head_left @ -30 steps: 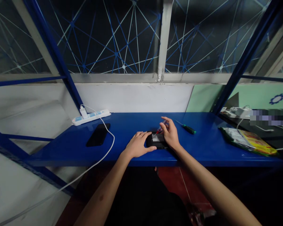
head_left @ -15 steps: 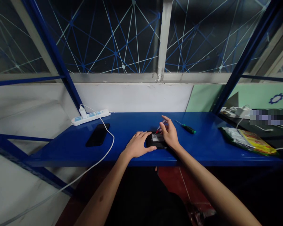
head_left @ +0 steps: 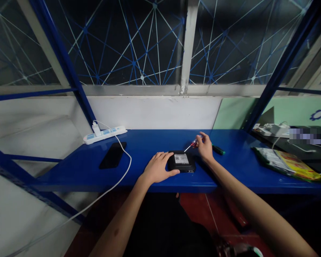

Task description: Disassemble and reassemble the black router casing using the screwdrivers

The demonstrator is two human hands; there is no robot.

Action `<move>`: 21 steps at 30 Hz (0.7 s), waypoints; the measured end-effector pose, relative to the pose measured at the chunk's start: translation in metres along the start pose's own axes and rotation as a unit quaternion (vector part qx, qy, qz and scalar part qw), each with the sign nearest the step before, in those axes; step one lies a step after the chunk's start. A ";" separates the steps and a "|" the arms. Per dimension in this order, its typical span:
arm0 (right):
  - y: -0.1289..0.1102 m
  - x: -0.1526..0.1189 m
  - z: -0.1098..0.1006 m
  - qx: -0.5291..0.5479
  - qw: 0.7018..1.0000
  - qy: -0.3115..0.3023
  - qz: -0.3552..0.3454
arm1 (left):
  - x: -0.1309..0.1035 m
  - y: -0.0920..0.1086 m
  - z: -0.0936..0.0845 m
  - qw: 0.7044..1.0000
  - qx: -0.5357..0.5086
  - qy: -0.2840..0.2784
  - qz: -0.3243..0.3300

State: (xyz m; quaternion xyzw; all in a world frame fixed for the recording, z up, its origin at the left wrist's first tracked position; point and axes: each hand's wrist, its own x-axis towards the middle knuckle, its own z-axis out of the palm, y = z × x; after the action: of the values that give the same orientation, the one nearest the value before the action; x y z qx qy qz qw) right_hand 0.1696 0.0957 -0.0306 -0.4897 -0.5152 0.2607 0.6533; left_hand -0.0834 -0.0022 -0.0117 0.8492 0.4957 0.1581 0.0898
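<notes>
A flat black box (head_left: 188, 166) with ports along its front edge lies on the blue table, a white label (head_left: 181, 159) facing up. My left hand (head_left: 158, 167) grips its left side, thumb along the front and fingers at the back left. In my right hand (head_left: 204, 147) is a screwdriver (head_left: 193, 143) with a red and clear handle. Its shaft slants down to the left, the tip near the box's back edge; whether they touch I cannot tell. Behind the right hand lies another screwdriver (head_left: 218, 149) with a black and green handle, its shaft hidden.
A black phone (head_left: 112, 155) lies at the left under a white cable (head_left: 128, 162). The cable runs from a power strip (head_left: 105, 134) at the back left. A yellow and green packet (head_left: 286, 164) lies at the right. Blue posts frame the table (head_left: 147, 139).
My right hand has moved right with the screwdriver, off the top of the box, uncovering its label. My left hand stays on the box. The view has shifted slightly.
</notes>
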 end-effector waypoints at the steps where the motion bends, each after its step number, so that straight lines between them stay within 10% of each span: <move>1: 0.004 0.005 -0.003 0.000 1.000 0.004 0.026 | 0.000 0.000 0.000 1.000 0.000 -0.001 0.000; 21: 0.005 0.012 -0.012 0.023 0.984 -0.107 0.138 | 0.001 -0.002 0.002 1.000 0.009 0.002 -0.003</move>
State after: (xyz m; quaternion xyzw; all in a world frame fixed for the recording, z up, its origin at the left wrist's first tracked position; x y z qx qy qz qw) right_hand 0.1857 0.1037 -0.0298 -0.5107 -0.5035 0.4106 0.5632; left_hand -0.0839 -0.0001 -0.0141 0.8483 0.4998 0.1549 0.0814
